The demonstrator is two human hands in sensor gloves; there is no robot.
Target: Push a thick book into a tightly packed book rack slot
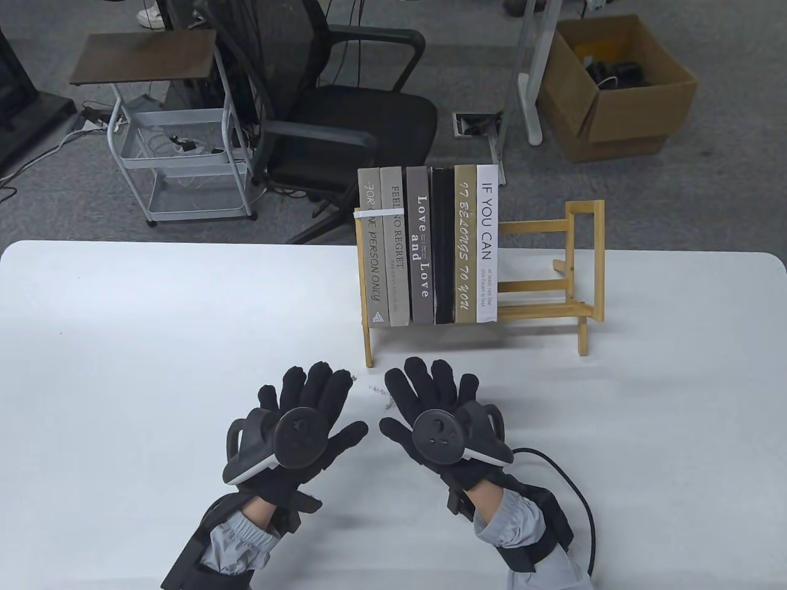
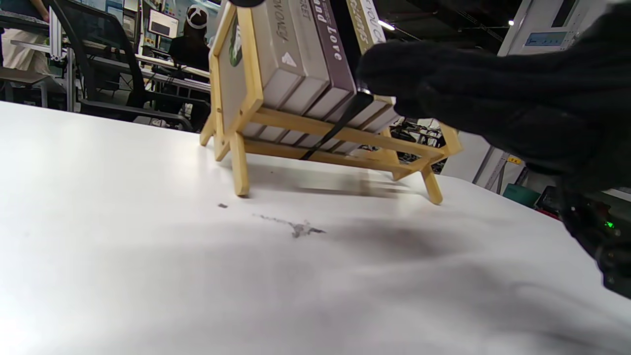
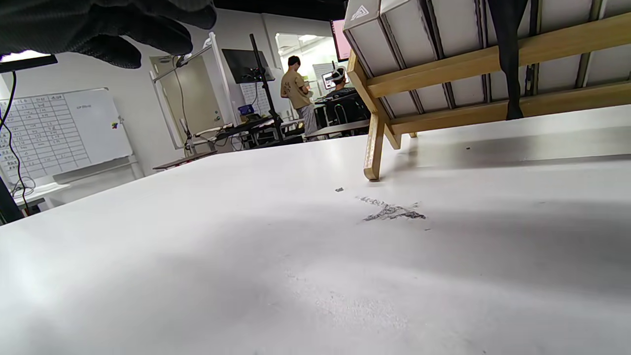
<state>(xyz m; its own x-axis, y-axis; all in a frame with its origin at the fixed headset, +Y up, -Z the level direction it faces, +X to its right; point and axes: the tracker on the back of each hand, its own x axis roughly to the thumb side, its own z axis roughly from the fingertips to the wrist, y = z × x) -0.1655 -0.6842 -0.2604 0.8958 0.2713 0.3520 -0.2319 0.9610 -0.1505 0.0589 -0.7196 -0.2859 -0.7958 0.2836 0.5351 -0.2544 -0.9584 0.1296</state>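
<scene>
Table view: both black-gloved hands, left [image 1: 301,424] and right [image 1: 439,418], are laid flat, fingers spread, nothing held. Six books sit packed in the wooden rack [image 1: 553,270]; black thick book [image 1: 443,246] seems seated. Final push check likely needed.

Gloves: black knit on left hand [image 1: 307,418] and right hand [image 1: 439,412].
Trackers: black discs, white-edged rings.
Sleeves: grey, elastic cuffs.
Cable: black, beside right wrist.

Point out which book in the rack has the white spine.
The "IF YOU CAN" book, last on the right of the row in the wooden rack. Its neighbours' spines are grey, black or tan.
</scene>
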